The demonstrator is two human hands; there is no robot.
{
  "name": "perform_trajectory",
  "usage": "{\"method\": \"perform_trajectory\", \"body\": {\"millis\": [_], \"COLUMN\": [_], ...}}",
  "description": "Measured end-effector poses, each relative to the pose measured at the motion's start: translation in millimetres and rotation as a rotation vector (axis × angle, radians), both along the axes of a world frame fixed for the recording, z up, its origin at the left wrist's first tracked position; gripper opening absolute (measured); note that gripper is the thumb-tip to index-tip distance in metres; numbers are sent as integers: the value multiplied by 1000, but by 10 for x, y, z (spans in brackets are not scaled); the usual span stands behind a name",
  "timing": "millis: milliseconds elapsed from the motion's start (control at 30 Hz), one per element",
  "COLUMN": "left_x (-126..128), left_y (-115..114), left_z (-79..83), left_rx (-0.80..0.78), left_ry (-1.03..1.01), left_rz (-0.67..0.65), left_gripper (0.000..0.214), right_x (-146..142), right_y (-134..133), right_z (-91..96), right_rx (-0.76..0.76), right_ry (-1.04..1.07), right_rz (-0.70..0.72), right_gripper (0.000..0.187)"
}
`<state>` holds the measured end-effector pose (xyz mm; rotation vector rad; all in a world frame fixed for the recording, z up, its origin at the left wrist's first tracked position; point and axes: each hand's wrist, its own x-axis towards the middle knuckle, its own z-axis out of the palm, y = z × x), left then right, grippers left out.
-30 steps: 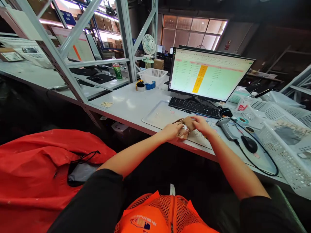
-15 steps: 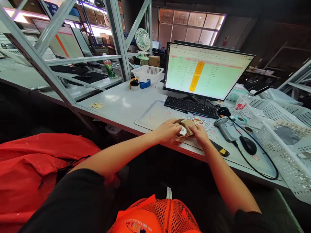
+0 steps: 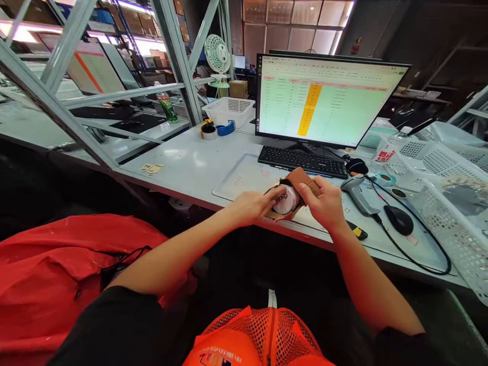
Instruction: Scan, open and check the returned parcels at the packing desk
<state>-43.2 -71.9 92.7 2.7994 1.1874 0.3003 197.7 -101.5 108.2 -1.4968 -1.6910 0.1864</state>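
A small brown cardboard box (image 3: 302, 179), torn open, is held over the desk's front edge. Inside it shows a round white item (image 3: 286, 200) with dark lettering; its kind is unclear. My right hand (image 3: 324, 202) grips the box from the right, thumb on the cardboard near the opening. From the left, my left hand (image 3: 253, 207) holds the box's other side, its fingertips reaching onto the white item. The left thumb is hidden. A box cutter (image 3: 357, 231), black and yellow, lies partly behind my right wrist on the desk mat (image 3: 238, 178).
Behind the box stand a keyboard (image 3: 301, 161) and a monitor (image 3: 328, 101). To the right lie a barcode scanner (image 3: 358, 195), a mouse (image 3: 398, 219) with its cable and white plastic baskets (image 3: 450, 218). Tape rolls (image 3: 209, 131) and a metal frame (image 3: 175, 61) are at left.
The box has tilted and its flap has been lifted, baring more of the round white item. My right hand has risen and turned; my left hand has shifted slightly left. The view has shifted a little.
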Motion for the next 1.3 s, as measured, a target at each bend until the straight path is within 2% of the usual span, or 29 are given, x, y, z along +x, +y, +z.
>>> {"method": "perform_trajectory", "body": {"millis": [67, 133, 267, 367, 467, 567, 633, 733, 833, 933, 1033, 1100, 1200, 1300], "left_x": [140, 255, 343, 287, 183, 104, 90, 129, 212, 287, 308, 291, 249, 227], "left_y": [7, 13, 29, 44, 71, 115, 149, 194, 235, 257, 228, 181, 102, 54], "left_z": [25, 13, -106, -245, -374, -463, -496, -496, -445, -409, -444, -487, -498, -410], "left_rx": [67, 92, 107, 158, 201, 205, 224, 216, 143, 101, 122, 148, 142, 80], "left_ry": [45, 43, -53, -96, -137, -219, -289, -352, -311, -272, -320, -366, -382, -308], "left_rz": [93, 163, 247, 292, 179, -1, -48, -8, 60, 79, 39, 4, 11, 44], "left_gripper": [56, 61, 68, 51, 36, 27, 26, 35, 28, 22, 27, 31, 33, 40], "right_x": [-85, -133, -85, 4, 58, 82, 98, 114, 102, 95, 133, 165, 167, 88], "right_y": [-55, -54, 52, 138, 199, 262, 310, 360, 355, 352, 401, 432, 391, 239], "right_z": [100, 120, -3, -120, -201, -296, -397, -577, -683, -682, -678, -710, -764, -762], "right_rx": [52, 62, 56, 49, 14, -22, -44, -61, -116, -156, -90, -89, -190, -284], "right_ry": [-126, -186, -182, -117, -66, 1, 130, 379, 472, 373, 304, 330, 456, 562], "right_rz": [3, -1, -72, -123, -105, -11, 77, 224, 288, 243, 171, 144, 202, 342], "right_gripper": [33, 33, 30, 30, 31, 31, 32, 34, 37, 43, 30, 29, 45, 63]}}
